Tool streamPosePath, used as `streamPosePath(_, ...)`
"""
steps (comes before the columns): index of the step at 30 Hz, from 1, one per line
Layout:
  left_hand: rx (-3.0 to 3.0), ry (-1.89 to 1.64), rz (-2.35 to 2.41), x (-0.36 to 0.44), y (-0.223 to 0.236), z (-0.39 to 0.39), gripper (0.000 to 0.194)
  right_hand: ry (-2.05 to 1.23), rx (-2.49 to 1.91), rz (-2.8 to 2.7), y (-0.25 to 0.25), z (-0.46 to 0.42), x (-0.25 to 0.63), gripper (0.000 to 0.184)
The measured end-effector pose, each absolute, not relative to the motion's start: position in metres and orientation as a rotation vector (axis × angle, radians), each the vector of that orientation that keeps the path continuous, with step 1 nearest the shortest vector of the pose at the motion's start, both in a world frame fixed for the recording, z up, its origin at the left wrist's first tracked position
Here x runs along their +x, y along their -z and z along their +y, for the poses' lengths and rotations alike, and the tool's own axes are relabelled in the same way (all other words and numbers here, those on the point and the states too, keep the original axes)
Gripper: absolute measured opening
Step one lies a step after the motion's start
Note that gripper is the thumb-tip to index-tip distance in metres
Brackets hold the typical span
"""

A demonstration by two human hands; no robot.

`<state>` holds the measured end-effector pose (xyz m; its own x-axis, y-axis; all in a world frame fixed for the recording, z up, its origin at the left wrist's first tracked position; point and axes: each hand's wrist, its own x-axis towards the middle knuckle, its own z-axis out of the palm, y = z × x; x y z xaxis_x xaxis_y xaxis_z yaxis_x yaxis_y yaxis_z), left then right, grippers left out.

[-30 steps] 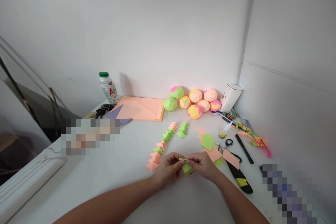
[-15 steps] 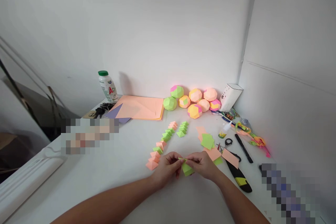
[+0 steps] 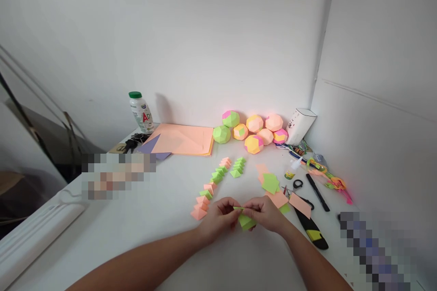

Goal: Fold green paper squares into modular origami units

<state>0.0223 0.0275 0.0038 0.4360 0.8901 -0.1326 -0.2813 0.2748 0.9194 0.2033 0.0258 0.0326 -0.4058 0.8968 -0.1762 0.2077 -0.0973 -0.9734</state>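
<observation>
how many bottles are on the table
2: a green-capped bottle left of the peach sheets, and a small glue bottle near the scissors. More may be hidden.

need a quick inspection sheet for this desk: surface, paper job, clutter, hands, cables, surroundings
Surface: white table; two pixelated patches, unreadable.
Job's things: folded green piece, in hand; longer pink-and-green row and shorter green row of folded pieces; loose paper pieces to the right; eight paper balls near the wall.
Clutter: glue bottle, scissors, black-and-yellow tool on the right; peach sheets, white bottle with green cap toward the left.
Hands: left hand and right hand both pinch the folded green piece.
Cables: nothing seen for certain.
Surroundings: back wall, side wall at right.
</observation>
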Motion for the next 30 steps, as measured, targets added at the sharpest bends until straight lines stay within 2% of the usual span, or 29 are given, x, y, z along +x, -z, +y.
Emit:
streamPosePath(11, 1.032, -0.847, 0.878, 0.023, -0.008, 0.023, 0.022, -1.524, -1.233, -1.666, -0.031, 0.022, 0.199, 0.032)
streamPosePath(22, 0.958, -0.892, 0.763, 0.022, 0.003, 0.027, 0.025, -1.545, -1.251, -1.639, -0.032, 0.024, 0.201, 0.034)
streamPosePath(24, 0.988, -0.879, 0.767, 0.022, 0.003, 0.027, 0.026, -1.491, -1.269, -1.647, -0.032, 0.023, 0.198, 0.030)
streamPosePath(28, 1.007, -0.880, 0.799, 0.023, -0.001, 0.025, 0.027, -1.218, -1.295, -1.739, -0.034, 0.021, 0.190, 0.010)
streamPosePath(30, 1.025, -0.878, 0.809, 0.024, -0.005, 0.025, 0.026, -1.176, -1.312, -1.759, -0.035, 0.020, 0.188, 0.008)
